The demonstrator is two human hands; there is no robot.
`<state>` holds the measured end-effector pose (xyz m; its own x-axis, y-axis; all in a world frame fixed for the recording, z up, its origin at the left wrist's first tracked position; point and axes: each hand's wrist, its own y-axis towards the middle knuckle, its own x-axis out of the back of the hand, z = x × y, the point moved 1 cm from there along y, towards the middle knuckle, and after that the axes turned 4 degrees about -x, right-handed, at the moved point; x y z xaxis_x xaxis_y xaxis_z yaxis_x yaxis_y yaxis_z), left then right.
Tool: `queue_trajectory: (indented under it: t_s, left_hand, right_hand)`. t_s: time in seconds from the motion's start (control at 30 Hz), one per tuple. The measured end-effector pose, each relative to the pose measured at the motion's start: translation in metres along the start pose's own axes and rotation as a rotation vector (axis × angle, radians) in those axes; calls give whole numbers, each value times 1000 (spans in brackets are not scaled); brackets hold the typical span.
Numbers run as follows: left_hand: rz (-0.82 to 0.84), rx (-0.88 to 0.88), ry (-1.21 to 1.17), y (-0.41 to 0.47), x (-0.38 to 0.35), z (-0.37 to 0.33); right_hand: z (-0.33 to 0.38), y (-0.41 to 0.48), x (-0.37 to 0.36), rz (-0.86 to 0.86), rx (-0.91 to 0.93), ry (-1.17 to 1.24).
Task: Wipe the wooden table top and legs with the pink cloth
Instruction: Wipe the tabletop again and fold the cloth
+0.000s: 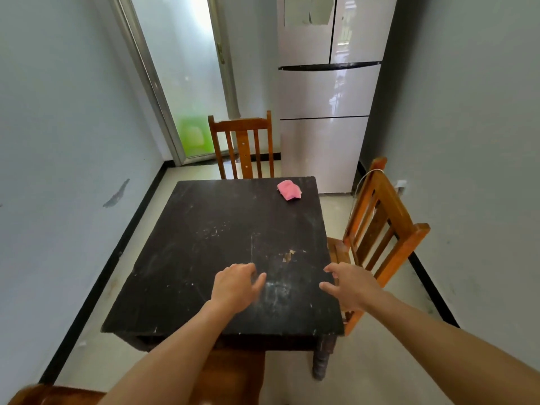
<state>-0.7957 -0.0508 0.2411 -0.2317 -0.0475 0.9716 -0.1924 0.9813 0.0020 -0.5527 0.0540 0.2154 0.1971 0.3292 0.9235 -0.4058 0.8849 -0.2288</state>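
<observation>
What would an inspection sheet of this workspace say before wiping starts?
Surface: wooden table, dark, scuffed and scratched, pale chip near the front right.
Job's things: pink cloth, crumpled, at the far right corner, untouched.
Clutter: nothing seen.
Hands: left hand and right hand open above the near end, holding nothing.
Cables: thin white cord behind the right chair.
Surroundings: far chair, fridge, frosted door.

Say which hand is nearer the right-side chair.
Right. The right hand hovers at the right edge of the wooden table, beside the right-side chair; the left hand is over its middle.
</observation>
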Motion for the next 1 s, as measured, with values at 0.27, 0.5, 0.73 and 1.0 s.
queue_trajectory:
  t_s: [0.27, 0.5, 0.73, 1.0]
  left_hand:
    - [61, 84, -31, 127, -42, 3]
    - [137, 155, -16, 204, -84, 2]
    - [168, 362, 0, 244, -143, 11]
    - [171, 536, 39, 232, -228, 10]
  right_hand:
    - [-25, 129, 12, 75, 26, -105]
    - [-38, 244, 32, 120, 81, -178]
    - [-39, 400, 24, 138, 271, -292]
    - [-9, 530, -30, 122, 400, -315]
